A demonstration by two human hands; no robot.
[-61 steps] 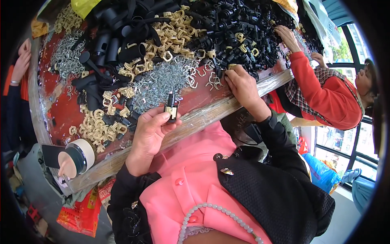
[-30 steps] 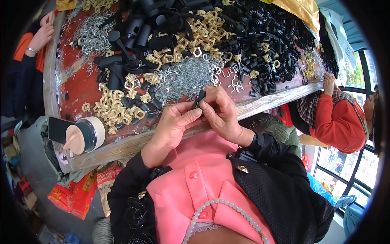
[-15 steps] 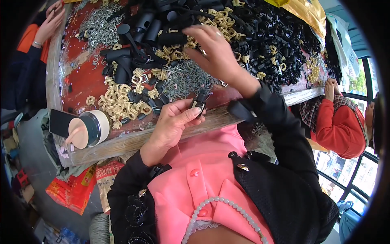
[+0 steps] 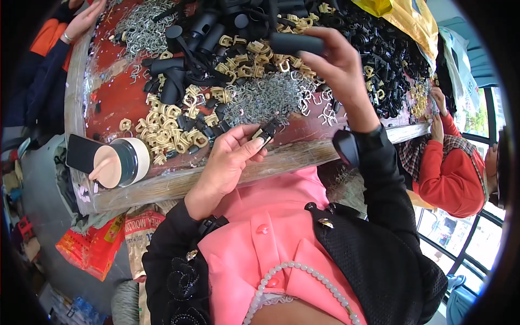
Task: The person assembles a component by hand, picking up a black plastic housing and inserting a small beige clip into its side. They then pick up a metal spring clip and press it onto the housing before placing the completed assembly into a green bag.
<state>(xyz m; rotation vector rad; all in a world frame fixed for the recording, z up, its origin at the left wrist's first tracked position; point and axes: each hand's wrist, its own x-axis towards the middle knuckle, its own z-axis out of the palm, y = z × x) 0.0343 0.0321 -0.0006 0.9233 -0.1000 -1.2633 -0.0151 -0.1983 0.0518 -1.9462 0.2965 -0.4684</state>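
Observation:
My left hand (image 4: 230, 162) pinches a small black plastic buckle-like part (image 4: 267, 130) between thumb and fingers, above the table's near edge. A pale bit shows on it under the thumb. Farther right, my right hand (image 4: 338, 59) is closed round a black cylindrical piece (image 4: 295, 43), holding it above the heaps. Below it lie small grey metal hooks (image 4: 260, 100) and cream plastic clips (image 4: 260, 51). More cream clips (image 4: 162, 130) are piled left of my left hand, with black bits among them.
A cream-lidded jar (image 4: 127, 162) stands beside a black phone (image 4: 81, 153) at the near left corner. Black parts (image 4: 379, 59) heap up at the right. A wooden rim (image 4: 179, 187) edges the table (image 4: 116, 89). Co-workers' hands (image 4: 86, 20) show at both sides.
My right hand has taken hold of the black cylindrical piece and moved right with it. My left hand keeps its small black part, nearly in the same place.

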